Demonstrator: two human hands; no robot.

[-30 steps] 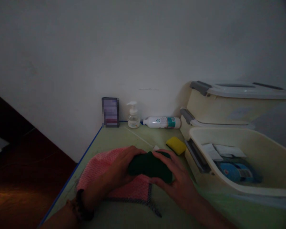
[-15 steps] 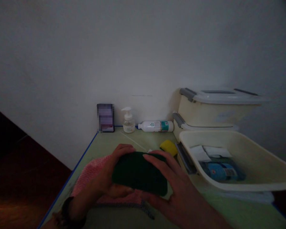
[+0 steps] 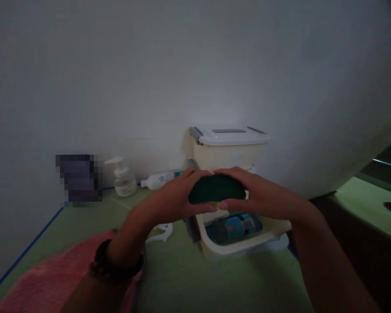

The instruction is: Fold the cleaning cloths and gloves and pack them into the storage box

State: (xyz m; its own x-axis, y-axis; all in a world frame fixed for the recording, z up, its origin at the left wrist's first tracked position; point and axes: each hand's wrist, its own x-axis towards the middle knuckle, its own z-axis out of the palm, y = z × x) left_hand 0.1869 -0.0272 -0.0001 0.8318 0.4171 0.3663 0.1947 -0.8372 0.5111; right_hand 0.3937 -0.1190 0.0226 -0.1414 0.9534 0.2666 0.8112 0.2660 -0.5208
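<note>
Both hands grip a scouring sponge (image 3: 217, 189), its dark green face toward me and a sliver of yellow at its lower edge. My left hand (image 3: 177, 191) closes on its left end, thumb below and fingers along the top. On the opposite end my right hand (image 3: 247, 187) holds it the same way. The sponge is up in front of the open cream bin (image 3: 221, 249). Inside that bin lie a blue-labelled bottle (image 3: 239, 227) and a white item (image 3: 215, 216); my hands hide its back part.
A lidded box (image 3: 230, 152) stands behind the bin. Along the wall are a pump bottle (image 3: 124, 180), a lying white bottle (image 3: 161, 179) and a blurred dark upright device (image 3: 80, 178). A pink towel (image 3: 68, 271) and a white plastic piece (image 3: 161, 232) rest on the green table (image 3: 176, 278).
My view has turned right. Both hands have carried the sponge from over the pink towel to in front of the open bin, still holding both ends.
</note>
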